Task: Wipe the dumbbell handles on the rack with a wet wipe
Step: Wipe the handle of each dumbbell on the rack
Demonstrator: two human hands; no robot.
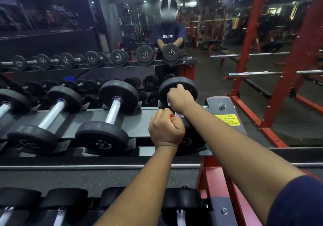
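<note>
Dumbbell handle (178,115) of the rightmost dumbbell (174,81) on the rack's (148,114) top tier is being worked, and it is showing only as a pale sliver between the two fists. The left hand (167,129) is clenching round the handle's near end, thumb tucked over the fingers, seemingly steadying the weight. The right hand (180,97) is wrapping the far end against the far head, with a scrap of white peeping out beneath it, most likely the wet wipe (168,104). Judging by this, the wiping of this handle is under way. The neighbouring dumbbell (113,110), just to the left of the rightmost dumbbell, is lying untouched. The next move is probably calling for sliding the wipe along the handle, the left hand giving way, then shifting leftward to that neighbour. A yellow notice (227,120) is sitting just right of the rightmost dumbbell.
</note>
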